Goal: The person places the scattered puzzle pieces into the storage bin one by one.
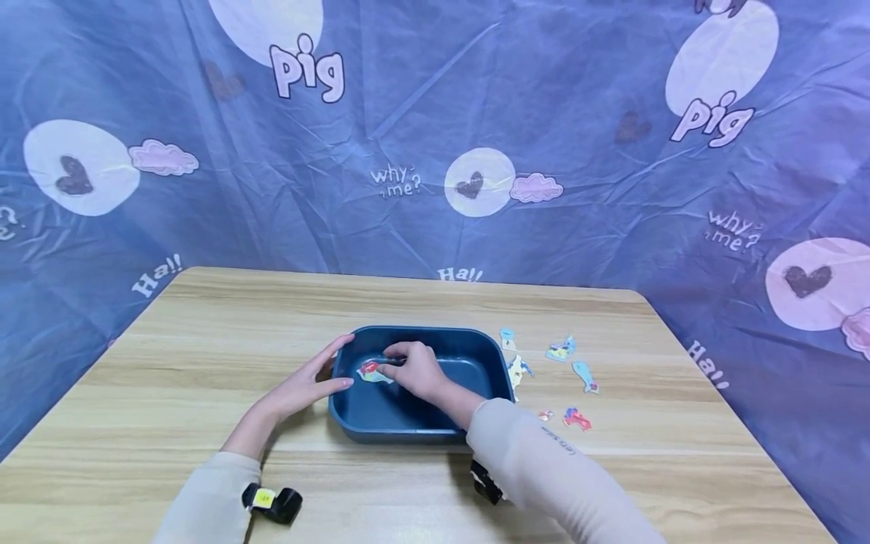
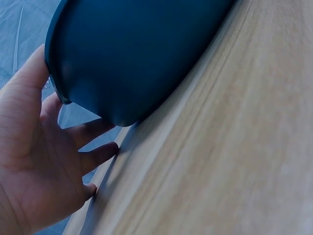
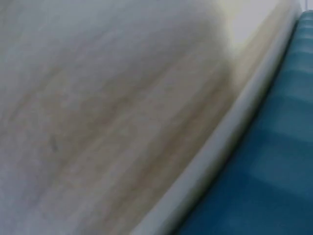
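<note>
A dark blue rectangular tray [image 1: 421, 436] stands on the wooden table. At its left end, my left hand [image 1: 309, 385] touches the rim with thumb and index finger spread. The left wrist view shows that hand [image 2: 46, 161] with its other fingers loosely extended beside the tray's outer wall [image 2: 132, 58]. My right hand [image 1: 418, 370] reaches into the tray. Its thumb tip overlaps the edge of a small flat red-and-green cutout [image 1: 372, 372], while the index fingertip stands apart from the thumb above it. The right wrist view shows no fingers.
Right of the tray lie several flat cutouts: a light blue piece [image 1: 507, 339], a yellowish piece [image 1: 516, 372], a blue-yellow piece [image 1: 561, 348], a blue whale-like piece [image 1: 585, 375] and a red-blue piece [image 1: 576, 418]. A printed blue curtain [image 1: 421, 242] hangs behind the table.
</note>
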`<state>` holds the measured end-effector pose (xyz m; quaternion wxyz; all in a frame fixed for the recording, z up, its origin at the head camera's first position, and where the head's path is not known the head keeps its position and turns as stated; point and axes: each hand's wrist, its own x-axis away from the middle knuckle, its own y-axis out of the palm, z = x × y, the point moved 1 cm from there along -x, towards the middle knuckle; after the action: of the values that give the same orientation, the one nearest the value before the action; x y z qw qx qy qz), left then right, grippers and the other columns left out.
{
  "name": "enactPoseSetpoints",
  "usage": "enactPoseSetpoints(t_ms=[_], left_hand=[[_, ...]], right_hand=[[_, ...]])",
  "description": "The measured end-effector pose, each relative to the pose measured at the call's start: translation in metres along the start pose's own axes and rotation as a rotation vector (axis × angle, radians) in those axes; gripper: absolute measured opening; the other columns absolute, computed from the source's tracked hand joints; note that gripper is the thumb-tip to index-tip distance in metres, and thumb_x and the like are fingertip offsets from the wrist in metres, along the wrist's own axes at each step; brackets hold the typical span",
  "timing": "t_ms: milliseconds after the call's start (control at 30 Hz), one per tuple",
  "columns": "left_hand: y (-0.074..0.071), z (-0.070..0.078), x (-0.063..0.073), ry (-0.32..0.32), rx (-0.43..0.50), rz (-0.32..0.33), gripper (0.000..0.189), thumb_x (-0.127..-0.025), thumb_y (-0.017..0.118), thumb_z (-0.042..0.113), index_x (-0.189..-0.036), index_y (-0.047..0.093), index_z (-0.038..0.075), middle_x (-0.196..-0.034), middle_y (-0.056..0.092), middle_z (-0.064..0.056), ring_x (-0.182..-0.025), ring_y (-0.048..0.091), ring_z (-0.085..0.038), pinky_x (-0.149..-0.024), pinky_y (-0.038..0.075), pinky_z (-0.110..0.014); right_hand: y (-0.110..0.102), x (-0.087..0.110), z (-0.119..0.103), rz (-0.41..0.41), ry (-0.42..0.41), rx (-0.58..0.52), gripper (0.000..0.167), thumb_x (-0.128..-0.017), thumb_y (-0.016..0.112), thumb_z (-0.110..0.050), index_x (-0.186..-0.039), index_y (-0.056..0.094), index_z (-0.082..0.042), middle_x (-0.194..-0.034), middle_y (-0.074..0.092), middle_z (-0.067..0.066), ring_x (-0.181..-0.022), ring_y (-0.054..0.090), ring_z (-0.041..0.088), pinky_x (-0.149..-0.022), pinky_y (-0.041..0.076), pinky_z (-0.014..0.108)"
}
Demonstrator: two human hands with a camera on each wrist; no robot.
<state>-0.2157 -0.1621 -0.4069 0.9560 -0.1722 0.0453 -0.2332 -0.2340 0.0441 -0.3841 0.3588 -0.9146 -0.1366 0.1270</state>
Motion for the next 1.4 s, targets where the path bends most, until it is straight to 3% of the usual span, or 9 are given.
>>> enactPoseSetpoints(t_ms=[367, 767, 833, 1067, 1400], left_hand=[[0.0, 0.0, -0.002, 0.024, 0.016, -0.011, 0.063, -0.086, 0.054, 0.02, -0.137, 0.018, 0.031, -0.139, 0.019, -0.013, -0.121, 0.025, -0.034, -0.095, 0.02, -0.051], [-0.003, 0.01, 0.003, 0.012, -0.009, 0.0, 0.065, -0.085, 0.055, 0.018, -0.138, 0.018, 0.026, -0.141, 0.013, -0.012, -0.122, 0.021, -0.036, -0.096, 0.018, -0.05], [-0.003, 0.002, 0.001, 0.011, -0.011, 0.004, 0.064, -0.085, 0.055, 0.02, -0.137, 0.018, 0.03, -0.141, 0.013, -0.009, -0.123, 0.021, -0.035, -0.096, 0.017, -0.05], [-0.003, -0.001, 0.002, 0.02, -0.005, 0.008, 0.064, -0.085, 0.056, 0.021, -0.136, 0.019, 0.031, -0.142, 0.012, -0.007, -0.124, 0.019, -0.035, -0.097, 0.016, -0.049], [-0.001, 0.005, 0.002, 0.021, 0.01, -0.01, 0.065, -0.085, 0.055, 0.017, -0.138, 0.018, 0.026, -0.142, 0.011, -0.01, -0.123, 0.019, -0.035, -0.097, 0.016, -0.05]], right_hand=[[-0.033, 0.006, -0.009, 0.011, -0.005, -0.1, 0.031, -0.076, 0.067, -0.019, -0.1, 0.063, 0.0, -0.093, 0.062, 0.007, -0.084, 0.057, 0.015, -0.071, 0.046, 0.026], [-0.083, 0.015, 0.005, 0.046, 0.031, -0.21, 0.034, -0.075, 0.067, -0.015, -0.104, 0.061, 0.002, -0.098, 0.061, 0.014, -0.087, 0.058, 0.019, -0.073, 0.046, 0.028], [-0.089, 0.018, 0.005, 0.046, 0.023, -0.224, 0.034, -0.075, 0.067, -0.015, -0.104, 0.061, 0.002, -0.098, 0.061, 0.014, -0.088, 0.057, 0.02, -0.074, 0.046, 0.028], [-0.111, 0.024, 0.008, 0.038, 0.036, -0.22, 0.035, -0.077, 0.065, -0.017, -0.106, 0.059, 0.001, -0.102, 0.059, 0.016, -0.092, 0.056, 0.022, -0.077, 0.045, 0.03], [-0.151, 0.041, 0.038, 0.099, 0.061, -0.253, 0.039, -0.079, 0.064, -0.017, -0.111, 0.055, 0.004, -0.107, 0.057, 0.017, -0.095, 0.055, 0.025, -0.078, 0.044, 0.031]])
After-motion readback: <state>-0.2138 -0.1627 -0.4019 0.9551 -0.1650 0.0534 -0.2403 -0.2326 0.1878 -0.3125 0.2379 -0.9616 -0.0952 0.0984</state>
